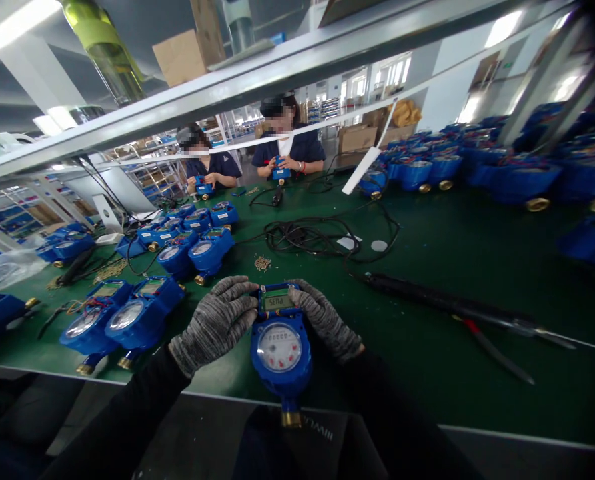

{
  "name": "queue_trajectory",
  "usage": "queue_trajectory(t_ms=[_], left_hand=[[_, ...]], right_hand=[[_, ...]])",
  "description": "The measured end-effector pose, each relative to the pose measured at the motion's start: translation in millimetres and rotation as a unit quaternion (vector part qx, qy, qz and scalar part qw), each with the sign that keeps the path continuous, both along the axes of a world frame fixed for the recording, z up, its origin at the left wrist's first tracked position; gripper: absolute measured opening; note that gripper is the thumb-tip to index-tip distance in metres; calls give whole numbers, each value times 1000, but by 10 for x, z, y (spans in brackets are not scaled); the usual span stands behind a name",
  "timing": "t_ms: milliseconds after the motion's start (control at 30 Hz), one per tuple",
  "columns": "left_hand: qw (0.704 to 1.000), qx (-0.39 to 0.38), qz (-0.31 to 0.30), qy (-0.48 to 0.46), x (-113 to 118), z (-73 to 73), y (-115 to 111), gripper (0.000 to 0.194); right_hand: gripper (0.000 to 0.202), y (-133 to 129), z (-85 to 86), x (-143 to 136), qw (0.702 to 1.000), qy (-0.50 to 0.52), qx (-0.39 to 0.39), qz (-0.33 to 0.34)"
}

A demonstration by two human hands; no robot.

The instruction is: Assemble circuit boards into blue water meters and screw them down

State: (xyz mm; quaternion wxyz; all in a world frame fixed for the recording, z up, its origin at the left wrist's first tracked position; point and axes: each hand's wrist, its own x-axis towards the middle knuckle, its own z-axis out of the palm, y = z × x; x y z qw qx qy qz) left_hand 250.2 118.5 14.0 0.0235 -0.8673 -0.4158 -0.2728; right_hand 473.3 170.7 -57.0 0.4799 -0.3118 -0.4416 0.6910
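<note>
A blue water meter lies face up at the table's front edge, its brass end pointing toward me and overhanging the edge. Its round dial and a small green display both face up. My left hand, in a grey glove, grips the left side of the display housing. The right side of the same housing is held by my gloved right hand, with its fingertips on the display's upper right corner. Just beyond the meter is a small pile of screws.
More blue meters stand at the left and others at the back right. An electric screwdriver and red-handled pliers lie at the right. Coiled black cable lies ahead. A metal shelf crosses above; two people sit opposite.
</note>
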Motion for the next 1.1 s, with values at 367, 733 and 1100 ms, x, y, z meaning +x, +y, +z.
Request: queue_trajectory(t_ms=[367,733,1100], left_hand=[[991,125,33,-37,126,-202,-295,26],[960,243,13,141,115,-147,-248,24],[975,-25,37,-219,148,-212,-315,21]], right_hand=[[66,25,21,-10,1000,6,15,15],[65,21,49,-1,1000,7,2,-9],[67,39,6,-24,1000,11,0,12]])
